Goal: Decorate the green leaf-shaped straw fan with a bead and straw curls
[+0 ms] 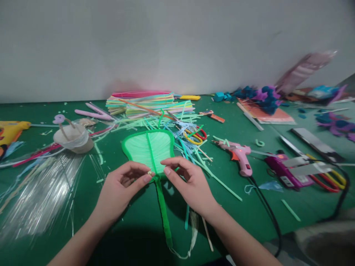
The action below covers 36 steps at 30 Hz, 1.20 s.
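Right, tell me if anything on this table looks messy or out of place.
Cut straw pieces lie scattered loose across the green table, spilling from the stacked straws. Scissors are half buried among them. The left hand and right hand pinch the green fan at its neck.

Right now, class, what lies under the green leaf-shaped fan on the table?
The green fan lies flat on the green table. Loose straw strips poke out from under its right and far edges. Whatever else sits beneath the fan's middle is covered.
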Tool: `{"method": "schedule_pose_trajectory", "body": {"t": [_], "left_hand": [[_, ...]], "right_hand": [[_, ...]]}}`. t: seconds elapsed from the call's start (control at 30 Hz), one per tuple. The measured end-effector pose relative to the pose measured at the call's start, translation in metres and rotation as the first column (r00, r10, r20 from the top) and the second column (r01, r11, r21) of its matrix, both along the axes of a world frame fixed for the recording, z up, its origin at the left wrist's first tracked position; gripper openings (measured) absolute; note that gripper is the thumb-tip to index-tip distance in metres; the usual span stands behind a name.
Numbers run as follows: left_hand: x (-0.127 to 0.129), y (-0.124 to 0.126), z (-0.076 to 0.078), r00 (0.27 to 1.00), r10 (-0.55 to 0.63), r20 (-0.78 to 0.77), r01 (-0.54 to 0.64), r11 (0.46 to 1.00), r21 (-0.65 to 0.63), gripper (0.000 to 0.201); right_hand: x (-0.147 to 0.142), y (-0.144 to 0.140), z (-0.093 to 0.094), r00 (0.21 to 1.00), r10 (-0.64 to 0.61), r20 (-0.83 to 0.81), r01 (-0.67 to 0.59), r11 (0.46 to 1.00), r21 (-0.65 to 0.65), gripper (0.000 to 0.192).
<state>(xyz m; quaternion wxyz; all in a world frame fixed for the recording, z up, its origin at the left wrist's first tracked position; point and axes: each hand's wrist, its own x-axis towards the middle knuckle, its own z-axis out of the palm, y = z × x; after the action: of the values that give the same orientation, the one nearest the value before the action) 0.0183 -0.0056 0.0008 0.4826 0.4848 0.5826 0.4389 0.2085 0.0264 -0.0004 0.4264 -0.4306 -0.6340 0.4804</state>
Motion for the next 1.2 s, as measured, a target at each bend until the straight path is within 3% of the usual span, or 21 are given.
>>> {"method": "schedule_pose_trajectory", "body": {"t": [0.23, 0.47, 0.73, 0.97, 1.2], "left_hand": [[0.002, 0.000, -0.005, 0.974, 0.004, -0.228, 0.020, 0.994, 0.105, 0.024], [0.003, 0.002, -0.011, 0.894, 0.016, -0.447, 0.099, 0.967, 0.234, 0.018], [0.002, 0.004, -0.012, 0.902, -0.031, -0.431, 0.165, 0.947, 0.277, 0.013], [0.001, 0.003, -0.012, 0.905, -0.060, -0.421, 0.196, 0.937, 0.288, 0.009], [0.001, 0.002, -0.016, 0.868, -0.057, -0.493, 0.250, 0.909, 0.334, 0.010]], "right_hand": [[0.002, 0.002, -0.003, 0.999, -0.041, 0.028, 0.042, 0.999, -0.003, 0.014], [0.003, 0.005, -0.004, 0.996, -0.075, 0.047, 0.078, 0.995, -0.055, 0.015], [0.001, 0.006, -0.008, 0.995, -0.021, 0.095, 0.027, 0.997, -0.067, 0.010], [-0.003, 0.006, -0.004, 0.992, 0.049, 0.115, -0.033, 0.990, -0.139, 0.017], [-0.002, 0.008, -0.005, 0.990, 0.080, 0.114, -0.063, 0.987, -0.144, 0.019]]}}
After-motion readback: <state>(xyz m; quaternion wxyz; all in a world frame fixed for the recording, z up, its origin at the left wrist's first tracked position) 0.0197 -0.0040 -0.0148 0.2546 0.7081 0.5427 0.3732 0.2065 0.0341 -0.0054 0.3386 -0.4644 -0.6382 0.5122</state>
